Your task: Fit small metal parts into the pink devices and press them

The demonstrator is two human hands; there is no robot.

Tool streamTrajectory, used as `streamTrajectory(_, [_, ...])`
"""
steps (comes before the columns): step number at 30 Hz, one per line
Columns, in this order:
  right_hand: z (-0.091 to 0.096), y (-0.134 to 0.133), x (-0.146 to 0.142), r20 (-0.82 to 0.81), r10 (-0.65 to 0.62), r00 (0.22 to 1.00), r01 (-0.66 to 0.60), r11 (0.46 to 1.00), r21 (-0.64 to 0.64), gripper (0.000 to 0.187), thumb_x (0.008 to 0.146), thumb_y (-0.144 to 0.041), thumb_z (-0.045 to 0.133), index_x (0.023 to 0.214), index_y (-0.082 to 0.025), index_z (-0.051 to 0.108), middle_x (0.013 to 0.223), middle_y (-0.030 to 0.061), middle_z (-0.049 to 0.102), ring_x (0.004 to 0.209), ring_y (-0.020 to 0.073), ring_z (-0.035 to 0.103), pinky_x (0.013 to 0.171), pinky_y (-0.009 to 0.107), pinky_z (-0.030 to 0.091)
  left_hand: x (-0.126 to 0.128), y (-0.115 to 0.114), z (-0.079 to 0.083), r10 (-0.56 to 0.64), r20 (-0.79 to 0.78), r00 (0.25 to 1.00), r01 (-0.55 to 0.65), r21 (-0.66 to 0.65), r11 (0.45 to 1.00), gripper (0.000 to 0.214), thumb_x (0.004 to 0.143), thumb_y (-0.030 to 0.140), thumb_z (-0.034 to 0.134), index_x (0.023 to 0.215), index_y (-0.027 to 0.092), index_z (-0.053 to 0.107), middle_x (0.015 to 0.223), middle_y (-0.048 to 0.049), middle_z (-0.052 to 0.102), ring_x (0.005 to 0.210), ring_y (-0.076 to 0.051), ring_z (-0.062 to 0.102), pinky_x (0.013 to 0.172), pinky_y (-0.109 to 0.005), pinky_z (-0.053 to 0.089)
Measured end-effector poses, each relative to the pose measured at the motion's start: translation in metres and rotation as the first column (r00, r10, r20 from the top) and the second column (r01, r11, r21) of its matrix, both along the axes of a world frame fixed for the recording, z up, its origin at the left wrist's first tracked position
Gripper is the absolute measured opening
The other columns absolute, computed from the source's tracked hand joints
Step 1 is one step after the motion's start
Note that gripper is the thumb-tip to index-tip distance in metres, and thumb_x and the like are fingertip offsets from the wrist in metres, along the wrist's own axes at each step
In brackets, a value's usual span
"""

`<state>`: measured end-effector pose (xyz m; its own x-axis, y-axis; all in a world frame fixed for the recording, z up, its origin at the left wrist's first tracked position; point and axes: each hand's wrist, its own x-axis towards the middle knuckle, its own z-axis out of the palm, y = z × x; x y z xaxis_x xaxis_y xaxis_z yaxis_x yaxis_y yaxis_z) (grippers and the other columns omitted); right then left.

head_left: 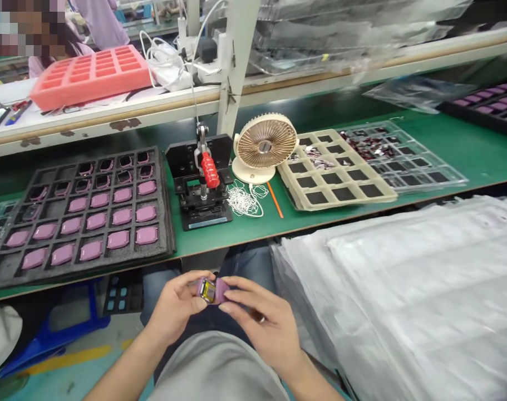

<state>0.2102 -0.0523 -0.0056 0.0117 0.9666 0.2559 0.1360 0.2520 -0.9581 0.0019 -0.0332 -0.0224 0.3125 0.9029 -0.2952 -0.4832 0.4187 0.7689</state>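
Above my lap, in front of the bench edge, my left hand (pixel 176 305) pinches an opened smartwatch body (pixel 207 290), its yellow and silver insides facing up. Right beside it, a purple watch cover (pixel 221 290) is held between the thumb and fingers of my right hand (pixel 266 313). The two parts sit edge to edge; whether they are joined cannot be made out. Ahead on the bench stands a toggle clamp press (pixel 202 192) with a red handle.
A black foam tray (pixel 166 223) of purple watch cases lies left. A small fan (pixel 265 146), white string (pixel 242 200), a beige tray (pixel 353 195) and a clear tray (pixel 449 177) stand along the bench. Plastic-wrapped sheets (pixel 420 278) fill the right. A pink foam tray (pixel 94 75) rests on the shelf.
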Motion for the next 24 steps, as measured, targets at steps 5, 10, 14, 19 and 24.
streamTrajectory(5, [-0.004, -0.001, -0.005, 0.182, -0.008, 0.983, -0.037, 0.97, 0.241, 0.021, 0.09, -0.014, 0.083, 0.108, -0.025, 0.084, 0.118, 0.0055, 0.081, 0.097, 0.018, 0.081, 0.085, 0.023, 0.067, 0.011, -0.003, 0.0, 0.065, -0.051, 0.997, -0.062, 0.06, 0.996, 0.055, 0.057, 0.025, 0.105, 0.108, 0.025, 0.086, 0.121, -0.0084, 0.076, 0.108, -0.025, 0.074, 0.092, -0.03, 0.059])
streamTrajectory(10, [-0.008, 0.0, 0.0, 0.178, 0.01, 0.984, -0.061, 0.957, 0.283, 0.02, 0.092, -0.014, 0.081, 0.11, -0.023, 0.083, 0.119, 0.0066, 0.081, 0.096, 0.0175, 0.082, 0.084, 0.022, 0.067, 0.017, -0.005, 0.001, 0.081, -0.056, 0.995, -0.078, 0.065, 0.995, 0.056, 0.053, 0.028, 0.107, 0.105, 0.026, 0.087, 0.118, -0.0078, 0.073, 0.106, -0.024, 0.073, 0.091, -0.032, 0.06])
streamTrajectory(14, [-0.007, 0.0, 0.004, 0.193, 0.02, 0.981, -0.078, 0.952, 0.297, 0.022, 0.094, -0.016, 0.079, 0.113, -0.026, 0.083, 0.121, 0.0063, 0.08, 0.097, 0.0174, 0.081, 0.085, 0.023, 0.067, 0.02, -0.005, 0.001, 0.092, -0.05, 0.994, -0.09, 0.052, 0.995, 0.056, 0.052, 0.028, 0.107, 0.104, 0.026, 0.087, 0.114, -0.0067, 0.073, 0.103, -0.023, 0.073, 0.09, -0.031, 0.06])
streamTrajectory(19, [-0.01, 0.0, 0.005, 0.251, 0.033, 0.967, -0.106, 0.954, 0.28, 0.026, 0.098, -0.019, 0.074, 0.12, -0.031, 0.082, 0.126, 0.0062, 0.079, 0.1, 0.0195, 0.081, 0.08, 0.026, 0.068, 0.022, -0.003, 0.001, 0.108, -0.045, 0.993, -0.106, 0.047, 0.993, 0.055, 0.051, 0.025, 0.107, 0.102, 0.026, 0.087, 0.113, -0.0065, 0.074, 0.097, -0.023, 0.074, 0.085, -0.033, 0.061])
streamTrajectory(24, [-0.025, -0.005, 0.002, 0.363, 0.024, 0.931, -0.137, 0.948, 0.289, 0.044, 0.099, -0.014, 0.067, 0.139, -0.032, 0.072, 0.141, 0.011, 0.071, 0.097, 0.0213, 0.082, 0.073, 0.03, 0.066, 0.023, -0.004, -0.001, 0.151, -0.04, 0.988, -0.149, 0.054, 0.987, 0.05, 0.057, 0.023, 0.105, 0.103, 0.03, 0.087, 0.118, -0.0056, 0.077, 0.103, -0.023, 0.074, 0.091, -0.034, 0.061])
